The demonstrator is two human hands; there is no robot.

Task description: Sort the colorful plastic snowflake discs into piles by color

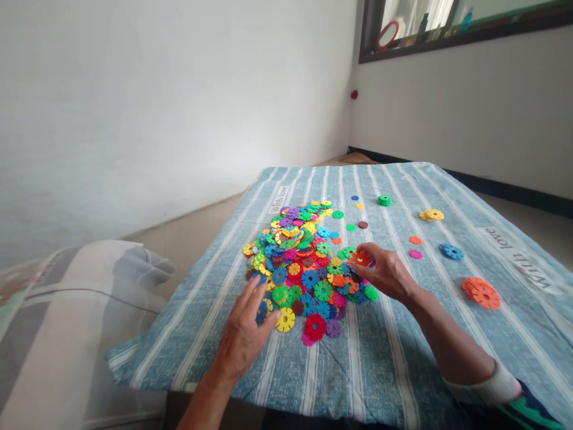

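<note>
A heap of flat, notched plastic discs [299, 257] in many colours lies on a blue striped cloth [394, 358]. My left hand [245, 334] rests at the heap's near edge, fingers spread over blue and yellow discs. My right hand [384, 272] is at the heap's right side, its fingers pinched on an orange disc [359, 258]. To the right lie sorted little stacks: orange discs [481, 292], blue discs [452, 251], yellow discs [431, 215] and green discs [384, 200].
Single loose discs lie between the heap and the stacks. The cloth's near edge hangs just in front of me. A grey and white cushion [80, 310] lies on the floor at left. Walls close in behind, with a window ledge [447, 36] at top right.
</note>
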